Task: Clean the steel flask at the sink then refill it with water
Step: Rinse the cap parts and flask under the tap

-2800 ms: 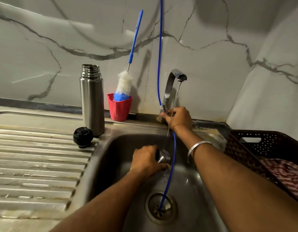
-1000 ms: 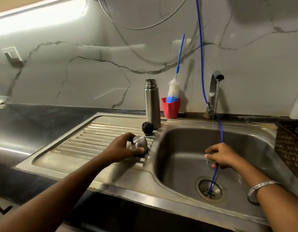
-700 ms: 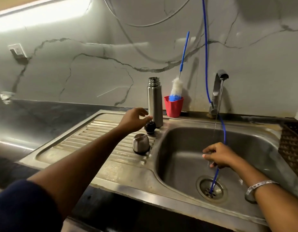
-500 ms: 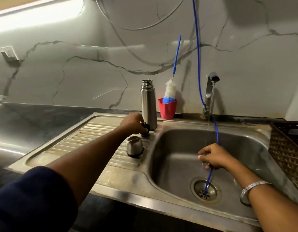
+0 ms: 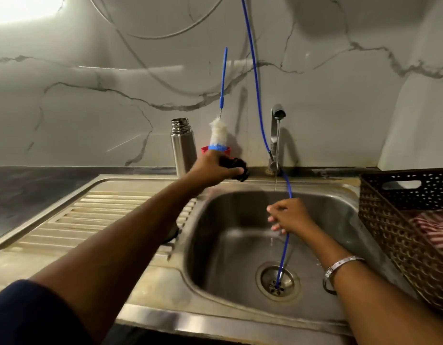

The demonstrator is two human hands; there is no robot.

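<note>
Head view over a kitchen sink: the steel flask stands upright and uncapped on the table behind the draining board, just beside a red cup holding a bottle brush. The left hand grasps the flask's black stopper, carried above the sink's back rim. The right hand hangs in the basin under the tap's thin stream, fingers loosely curled, holding nothing, with a blue hose crossing just behind it. The step appears to be rinsing the stopper; next, it needs bringing under the water.
</note>
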